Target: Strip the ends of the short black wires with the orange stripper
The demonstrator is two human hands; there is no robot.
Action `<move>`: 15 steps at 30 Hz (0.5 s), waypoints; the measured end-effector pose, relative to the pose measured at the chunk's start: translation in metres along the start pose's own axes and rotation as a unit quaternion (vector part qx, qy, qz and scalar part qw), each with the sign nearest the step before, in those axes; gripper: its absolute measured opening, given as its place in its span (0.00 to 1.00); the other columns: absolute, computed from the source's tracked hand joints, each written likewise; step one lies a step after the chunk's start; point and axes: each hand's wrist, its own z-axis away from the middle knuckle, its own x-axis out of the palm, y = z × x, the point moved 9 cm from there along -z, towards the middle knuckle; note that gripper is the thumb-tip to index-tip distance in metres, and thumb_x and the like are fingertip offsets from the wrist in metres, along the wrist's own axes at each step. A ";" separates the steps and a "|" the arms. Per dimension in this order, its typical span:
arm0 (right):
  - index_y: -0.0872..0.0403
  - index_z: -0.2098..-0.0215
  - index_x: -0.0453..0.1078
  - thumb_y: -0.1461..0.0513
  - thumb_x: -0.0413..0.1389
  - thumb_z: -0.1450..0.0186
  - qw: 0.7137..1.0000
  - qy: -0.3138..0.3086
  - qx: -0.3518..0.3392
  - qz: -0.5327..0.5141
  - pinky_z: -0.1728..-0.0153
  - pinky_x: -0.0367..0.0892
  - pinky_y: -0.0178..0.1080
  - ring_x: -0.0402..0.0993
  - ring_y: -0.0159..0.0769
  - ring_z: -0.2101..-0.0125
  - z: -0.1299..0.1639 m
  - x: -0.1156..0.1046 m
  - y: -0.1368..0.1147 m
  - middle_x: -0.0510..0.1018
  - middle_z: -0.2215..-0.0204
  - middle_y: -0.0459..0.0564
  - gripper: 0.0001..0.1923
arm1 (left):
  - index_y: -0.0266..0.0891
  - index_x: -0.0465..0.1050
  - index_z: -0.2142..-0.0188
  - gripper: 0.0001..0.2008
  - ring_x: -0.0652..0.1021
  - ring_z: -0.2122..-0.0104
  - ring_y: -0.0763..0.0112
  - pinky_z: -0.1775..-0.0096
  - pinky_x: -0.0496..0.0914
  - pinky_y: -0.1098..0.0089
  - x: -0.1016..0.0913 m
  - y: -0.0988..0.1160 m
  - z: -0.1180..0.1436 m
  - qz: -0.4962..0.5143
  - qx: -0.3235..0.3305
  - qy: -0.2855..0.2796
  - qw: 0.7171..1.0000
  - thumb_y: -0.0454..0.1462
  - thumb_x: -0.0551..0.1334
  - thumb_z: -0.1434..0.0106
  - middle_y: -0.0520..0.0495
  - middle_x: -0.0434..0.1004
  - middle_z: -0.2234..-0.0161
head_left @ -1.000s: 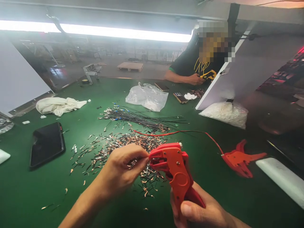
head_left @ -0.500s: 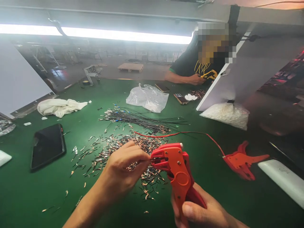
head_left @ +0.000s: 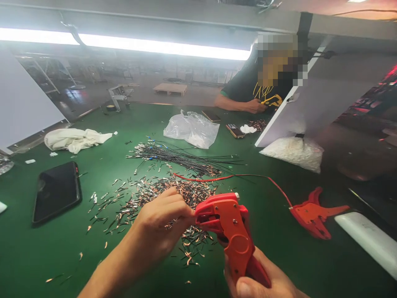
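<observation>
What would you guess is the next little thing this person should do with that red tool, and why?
Probably squeeze the handles. The left hand pinches something thin right at the mouth of the red stripping tool, which the right hand grips by its handles. Cut wire bits litter the green table beneath, suggesting repeated stripping.

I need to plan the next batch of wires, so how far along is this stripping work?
Done: a broad litter of cut wire bits covers the green table. In hand: the right hand grips the red wire stripper, and the left hand pinches something at its nose, too small to tell what. Left: a bundle of long dark wires lies beyond, and a red wire runs to a second red tool.
</observation>
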 end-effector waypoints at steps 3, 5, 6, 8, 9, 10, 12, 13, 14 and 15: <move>0.53 0.72 0.61 0.39 0.60 0.42 0.999 0.029 -0.001 -0.018 0.75 0.49 0.34 0.47 0.28 0.77 0.004 -0.006 0.005 0.53 0.78 0.39 0.27 | 0.38 0.74 0.71 0.10 0.68 0.75 0.75 0.74 0.64 0.77 0.003 -0.005 0.002 0.030 -0.025 -0.005 0.999 0.27 0.59 0.35 0.54 0.67 0.79; 0.53 0.71 0.60 0.40 0.60 0.41 0.998 0.051 0.006 -0.027 0.76 0.47 0.34 0.47 0.27 0.77 0.007 -0.011 0.012 0.54 0.78 0.39 0.27 | 0.39 0.77 0.67 0.10 0.68 0.75 0.75 0.75 0.62 0.78 0.005 -0.008 0.003 0.046 -0.041 -0.012 0.998 0.28 0.58 0.35 0.54 0.65 0.78; 0.53 0.70 0.59 0.40 0.60 0.42 0.998 0.059 0.010 -0.030 0.77 0.47 0.34 0.47 0.27 0.77 0.008 -0.014 0.016 0.55 0.78 0.39 0.27 | 0.39 0.77 0.66 0.10 0.68 0.75 0.75 0.75 0.63 0.78 0.005 -0.009 0.003 0.052 -0.046 -0.014 0.997 0.28 0.58 0.34 0.54 0.65 0.77; 0.52 0.70 0.58 0.39 0.61 0.42 0.998 0.053 0.017 -0.026 0.79 0.46 0.33 0.47 0.26 0.78 0.009 -0.015 0.021 0.54 0.78 0.39 0.28 | 0.39 0.77 0.66 0.09 0.69 0.75 0.76 0.74 0.63 0.77 0.004 -0.010 0.004 0.062 -0.052 -0.012 0.997 0.28 0.59 0.35 0.53 0.66 0.77; 0.51 0.71 0.57 0.39 0.61 0.42 0.998 0.047 0.018 -0.022 0.79 0.46 0.33 0.47 0.26 0.79 0.009 -0.015 0.022 0.53 0.79 0.38 0.28 | 0.39 0.76 0.68 0.09 0.69 0.74 0.76 0.74 0.64 0.77 0.004 -0.010 0.004 0.067 -0.054 -0.010 0.996 0.28 0.59 0.35 0.53 0.66 0.77; 0.51 0.73 0.56 0.39 0.60 0.41 0.999 0.039 0.017 -0.017 0.80 0.45 0.33 0.46 0.26 0.80 0.008 -0.014 0.022 0.52 0.79 0.38 0.28 | 0.39 0.75 0.69 0.09 0.70 0.74 0.76 0.74 0.64 0.77 0.003 -0.009 0.003 0.072 -0.056 -0.008 0.996 0.28 0.59 0.35 0.53 0.67 0.77; 0.51 0.75 0.55 0.40 0.59 0.40 0.999 0.032 0.009 -0.014 0.80 0.45 0.34 0.44 0.26 0.80 0.007 -0.012 0.016 0.50 0.80 0.37 0.28 | 0.38 0.73 0.71 0.09 0.70 0.74 0.76 0.73 0.64 0.77 0.002 -0.008 0.003 0.080 -0.064 -0.009 0.995 0.28 0.60 0.36 0.53 0.68 0.76; 0.51 0.75 0.56 0.40 0.59 0.40 0.999 0.031 0.005 -0.014 0.80 0.45 0.34 0.44 0.26 0.80 0.006 -0.010 0.013 0.49 0.79 0.37 0.28 | 0.38 0.72 0.72 0.09 0.70 0.75 0.76 0.73 0.65 0.77 0.001 -0.008 0.002 0.083 -0.068 -0.010 0.994 0.28 0.59 0.36 0.53 0.68 0.76; 0.52 0.74 0.57 0.40 0.60 0.40 0.999 0.029 -0.001 -0.013 0.79 0.45 0.33 0.44 0.26 0.79 0.004 -0.009 0.009 0.49 0.79 0.37 0.28 | 0.39 0.71 0.72 0.09 0.70 0.75 0.76 0.73 0.65 0.77 0.001 -0.008 0.002 0.086 -0.073 -0.012 0.994 0.29 0.59 0.35 0.53 0.69 0.76; 0.52 0.74 0.58 0.40 0.59 0.40 1.000 0.023 -0.007 -0.013 0.79 0.45 0.33 0.44 0.26 0.79 0.003 -0.006 0.004 0.50 0.79 0.38 0.27 | 0.39 0.71 0.73 0.10 0.71 0.75 0.76 0.73 0.65 0.77 0.001 -0.008 0.002 0.088 -0.076 -0.014 0.993 0.29 0.59 0.35 0.53 0.69 0.76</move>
